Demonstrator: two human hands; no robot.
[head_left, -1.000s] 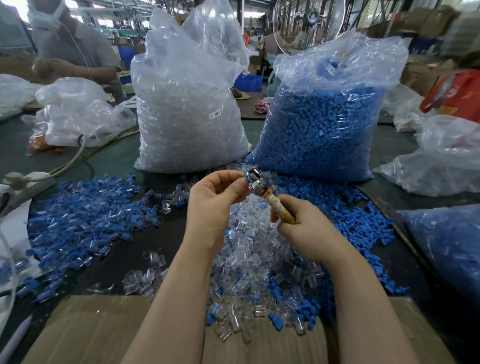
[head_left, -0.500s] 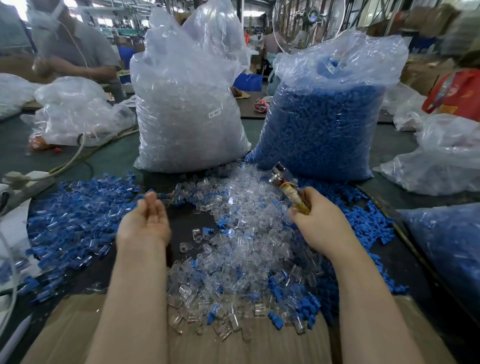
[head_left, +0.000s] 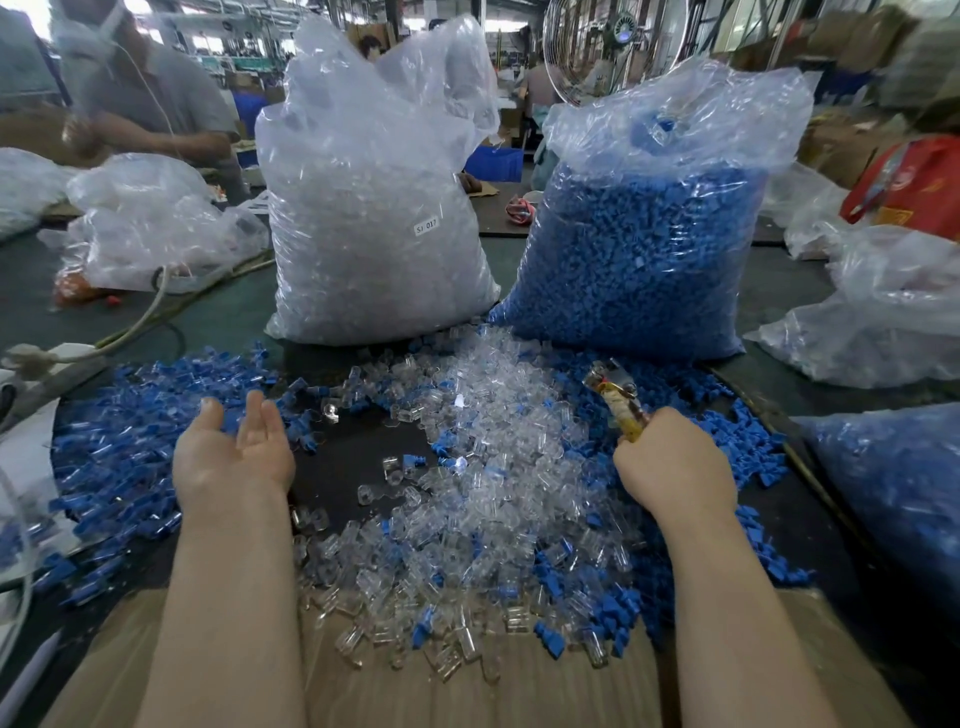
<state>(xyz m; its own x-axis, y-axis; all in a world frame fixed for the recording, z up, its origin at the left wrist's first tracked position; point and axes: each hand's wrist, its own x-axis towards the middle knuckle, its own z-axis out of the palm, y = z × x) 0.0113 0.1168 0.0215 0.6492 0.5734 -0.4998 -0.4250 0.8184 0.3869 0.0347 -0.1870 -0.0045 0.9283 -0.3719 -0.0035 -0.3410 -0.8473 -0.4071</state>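
Our left hand (head_left: 234, 457) is released, palm up, fingers loosely straight, holding nothing. It hovers at the inner edge of the blue heap (head_left: 130, 441) that spreads to its outer side. Our right hand (head_left: 675, 467) grasps the tool (head_left: 615, 400) by the yellow handle. The tool's long axis slants away from the fist and inward, metal head farthest from us. The clear pieces (head_left: 493, 441) lie between both hands, stretching from near our wrists to beyond the tool head. We judge the next pick belongs to the free left hand: the pieces start just to its inner side, so it must turn palm down and reach inward.
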